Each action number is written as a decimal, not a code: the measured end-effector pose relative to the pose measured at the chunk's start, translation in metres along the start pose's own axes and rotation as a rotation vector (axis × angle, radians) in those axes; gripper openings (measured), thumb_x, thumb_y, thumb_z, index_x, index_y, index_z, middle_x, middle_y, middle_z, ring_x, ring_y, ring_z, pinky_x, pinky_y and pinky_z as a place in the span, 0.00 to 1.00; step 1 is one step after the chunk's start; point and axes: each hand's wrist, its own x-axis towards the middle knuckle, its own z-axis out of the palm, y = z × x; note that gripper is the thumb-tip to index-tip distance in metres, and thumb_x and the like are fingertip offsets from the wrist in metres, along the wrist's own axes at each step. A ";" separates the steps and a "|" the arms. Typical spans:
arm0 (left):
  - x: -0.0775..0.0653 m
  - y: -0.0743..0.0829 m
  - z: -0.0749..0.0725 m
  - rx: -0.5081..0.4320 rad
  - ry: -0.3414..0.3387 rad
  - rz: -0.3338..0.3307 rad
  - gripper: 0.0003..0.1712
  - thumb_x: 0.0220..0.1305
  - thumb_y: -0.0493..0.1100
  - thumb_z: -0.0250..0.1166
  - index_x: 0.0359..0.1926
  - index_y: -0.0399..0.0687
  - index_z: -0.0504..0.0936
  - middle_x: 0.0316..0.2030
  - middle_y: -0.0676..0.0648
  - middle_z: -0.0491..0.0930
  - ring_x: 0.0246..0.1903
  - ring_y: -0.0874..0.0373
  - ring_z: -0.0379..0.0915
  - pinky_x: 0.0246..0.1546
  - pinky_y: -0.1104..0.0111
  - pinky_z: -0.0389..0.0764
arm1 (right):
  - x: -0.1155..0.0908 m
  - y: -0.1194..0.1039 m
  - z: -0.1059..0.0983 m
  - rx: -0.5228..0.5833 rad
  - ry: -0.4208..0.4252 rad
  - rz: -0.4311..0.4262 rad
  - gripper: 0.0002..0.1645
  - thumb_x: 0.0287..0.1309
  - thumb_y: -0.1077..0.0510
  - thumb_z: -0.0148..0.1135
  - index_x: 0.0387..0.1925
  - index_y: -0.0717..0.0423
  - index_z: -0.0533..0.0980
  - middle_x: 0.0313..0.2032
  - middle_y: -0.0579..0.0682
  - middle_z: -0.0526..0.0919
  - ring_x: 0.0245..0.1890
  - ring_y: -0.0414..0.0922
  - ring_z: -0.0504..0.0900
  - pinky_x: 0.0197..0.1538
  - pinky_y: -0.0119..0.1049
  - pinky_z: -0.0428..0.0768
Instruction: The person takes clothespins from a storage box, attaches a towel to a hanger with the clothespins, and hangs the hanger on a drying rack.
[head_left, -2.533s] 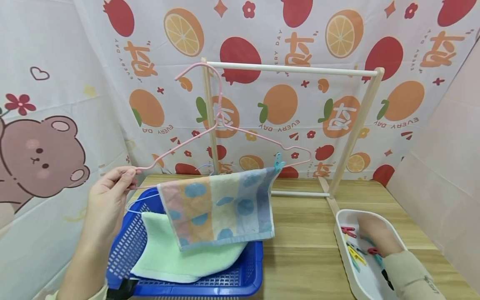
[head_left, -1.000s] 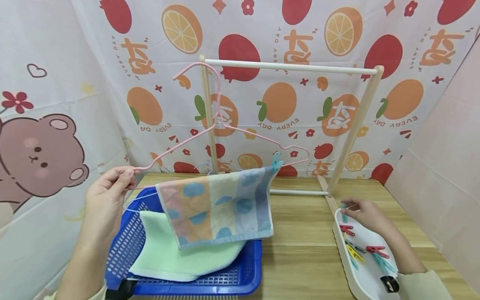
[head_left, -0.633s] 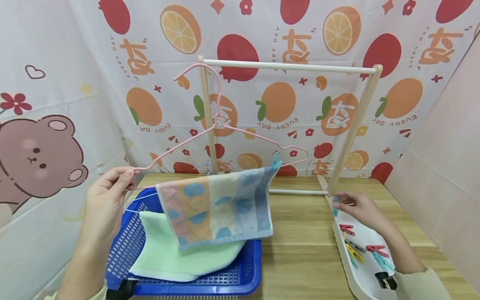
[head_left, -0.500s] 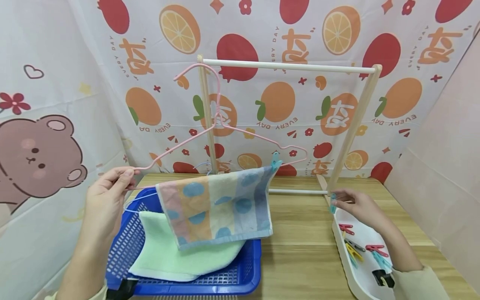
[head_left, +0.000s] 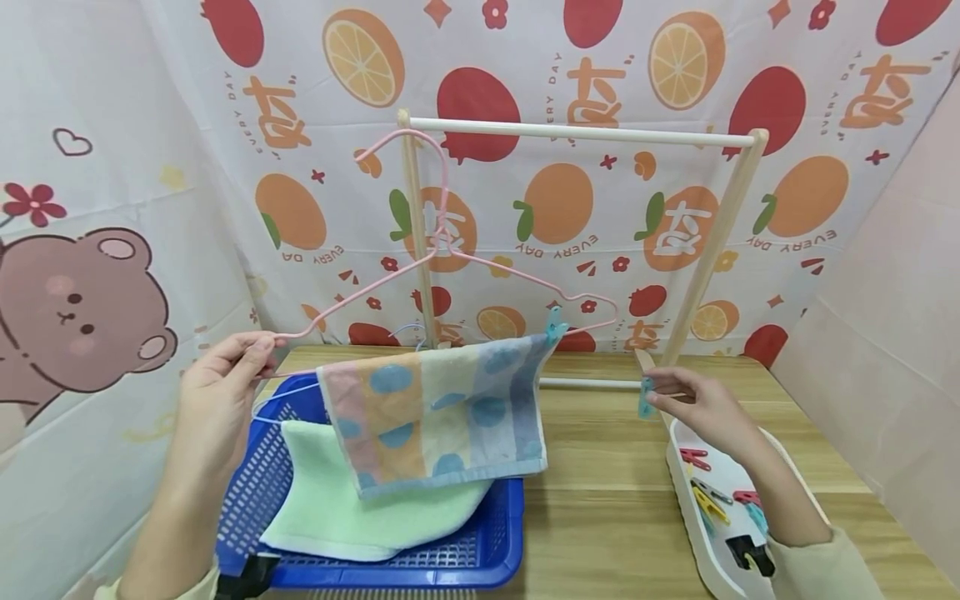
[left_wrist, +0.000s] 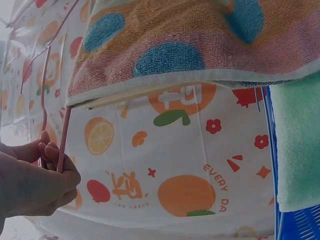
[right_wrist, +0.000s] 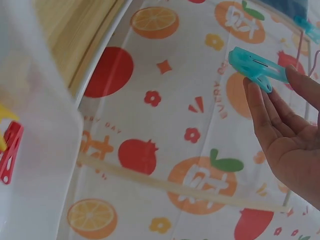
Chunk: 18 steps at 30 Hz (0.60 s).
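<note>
My left hand [head_left: 225, 375] pinches the left end of a pink clothes hanger [head_left: 375, 287], holding it up over the basket. A small striped towel [head_left: 442, 417] with blue dots hangs over the hanger's lower bar. One teal clothespin [head_left: 556, 325] clips the towel's right corner to that bar; no clip shows at its left corner. Between thumb and fingers, my right hand [head_left: 705, 412] holds another teal clothespin [right_wrist: 257, 65], raised beyond the far end of the white tray. In the left wrist view the pink bar passes through the curled fingers of the left hand [left_wrist: 45, 172].
A blue basket [head_left: 510, 533] below the towel holds a pale green towel [head_left: 375, 517] and a light blue hanger [head_left: 266, 408]. The white tray [head_left: 693, 542] at right contains several clothespins [head_left: 708, 504] and a black clip [head_left: 750, 554]. A wood-and-white rack [head_left: 585, 131] stands behind.
My right hand has come up out of the white tray with a teal clothespin and moved left toward the rack's foot. The left hand, hanger and towel have stayed nearly still.
</note>
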 end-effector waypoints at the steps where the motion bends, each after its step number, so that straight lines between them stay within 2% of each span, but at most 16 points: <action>1: 0.000 0.000 0.000 0.002 0.001 0.000 0.08 0.64 0.33 0.55 0.35 0.38 0.81 0.31 0.48 0.75 0.31 0.59 0.65 0.34 0.78 0.72 | 0.000 -0.002 0.001 0.005 0.001 -0.005 0.25 0.59 0.52 0.60 0.54 0.61 0.71 0.42 0.55 0.80 0.40 0.49 0.79 0.40 0.32 0.77; 18: -0.001 0.002 0.001 -0.007 0.000 -0.001 0.09 0.65 0.32 0.54 0.34 0.39 0.82 0.30 0.48 0.75 0.32 0.59 0.65 0.35 0.78 0.71 | -0.003 -0.031 0.011 0.052 0.008 -0.062 0.23 0.58 0.56 0.62 0.53 0.63 0.72 0.41 0.54 0.80 0.39 0.43 0.80 0.41 0.30 0.77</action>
